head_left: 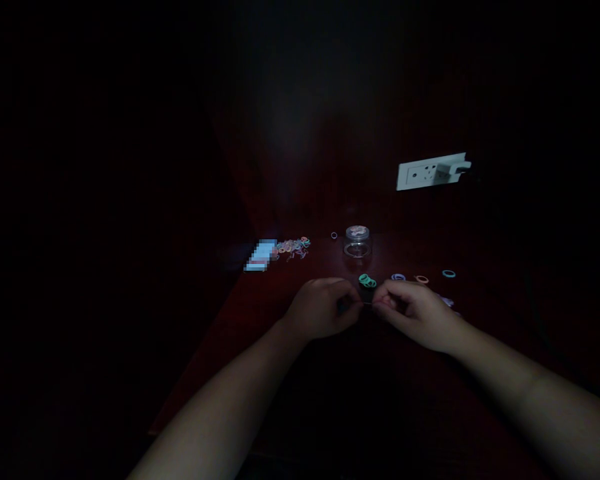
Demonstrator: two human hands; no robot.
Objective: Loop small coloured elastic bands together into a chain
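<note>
Close together over the dark red tabletop, my left hand (327, 307) and my right hand (417, 310) each pinch thumb against fingers. A thin pale strand (367, 304), perhaps a small elastic band, spans the narrow gap between the fingertips; most of it is hidden. Just beyond them lies a cluster of green hair ties (367, 281). Purple hair ties (399, 277) sit behind my right hand, partly covered by it, with an orange hair tie (422, 279) and a teal one (449, 273) farther right.
A clear lidded jar (357, 243) stands toward the wall, with a single small ring (334, 235) to its left. Mixed pastel hair ties (294, 247) form a pile beside a bright pixelated rectangle (261, 255). On the wall is a socket panel (430, 172) with a plug. The room is very dark.
</note>
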